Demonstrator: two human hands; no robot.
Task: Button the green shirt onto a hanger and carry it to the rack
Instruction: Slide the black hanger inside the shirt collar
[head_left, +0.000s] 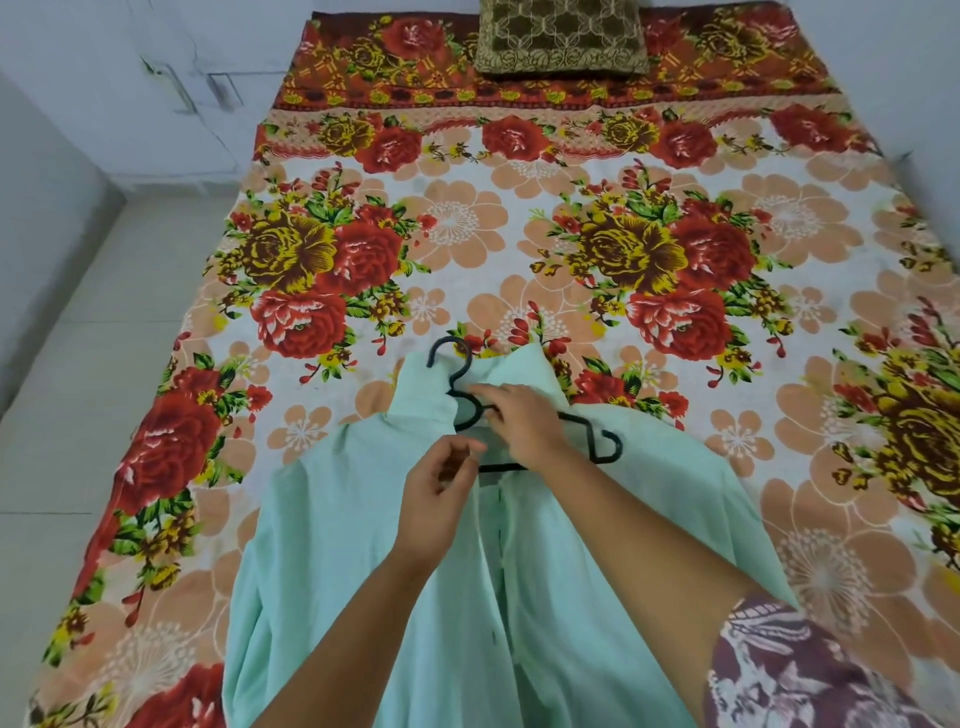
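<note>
shirt: green shirt (363, 519) lies flat on the bed (519, 234), collar at the far end, long axis running straight away from the person.
hanger: black hanger (602, 447) sits inside the collar, hook poking out far-left, right shoulder tip bare beyond the cloth.
left hand (441, 493): fingers curled, pinching the shirt's front edge just below the collar.
right hand (524, 423): fingers bent over the collar at the hanger's neck; pinch or press, cannot tell.
key relation: the open placket runs from both hands back toward the body, so buttoning likely works top-down; the left hand is nearer the next stretch.
rack: not in view.
</note>
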